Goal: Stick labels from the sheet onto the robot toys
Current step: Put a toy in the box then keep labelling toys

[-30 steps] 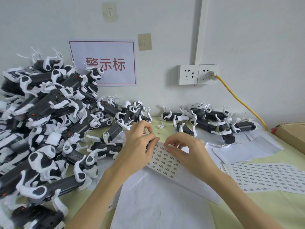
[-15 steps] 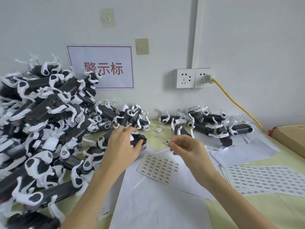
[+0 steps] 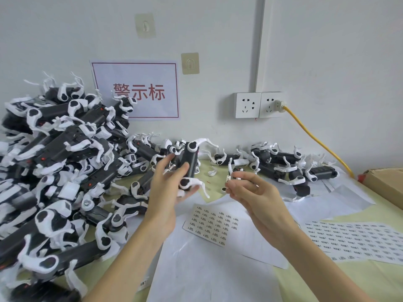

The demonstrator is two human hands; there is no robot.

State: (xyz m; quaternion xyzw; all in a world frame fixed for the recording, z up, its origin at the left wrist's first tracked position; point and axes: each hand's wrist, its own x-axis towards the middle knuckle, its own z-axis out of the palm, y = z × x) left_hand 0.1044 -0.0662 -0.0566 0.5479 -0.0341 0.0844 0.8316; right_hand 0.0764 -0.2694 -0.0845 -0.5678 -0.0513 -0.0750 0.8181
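Holding a black, box-bodied plastic robot toy with white legs (image 3: 189, 165) upright above the table, the left hand (image 3: 169, 186) has its fingers curled round the body, while the right hand (image 3: 250, 189) pinches a small white printed label (image 3: 228, 178) between thumb and fingertip, just beside the toy but not yet touching it. Judging from this, one label is peeled and about to go on; sticking it is the step in hand. The small white label sheet with rows of printed stickers (image 3: 210, 223) lies flat on white paper below both hands, most of its rows seemingly full, so much work looks left. A large heap of black-and-white robot toys (image 3: 54, 171) fills the left side, and a smaller group of toys (image 3: 281, 164) lies by the wall to the right; which are already labelled I cannot tell. A larger printed sheet (image 3: 357, 240) rests on the yellow-green table (image 3: 340, 282) at right. The toy's splayed white legs crowd the body and could snag the label.
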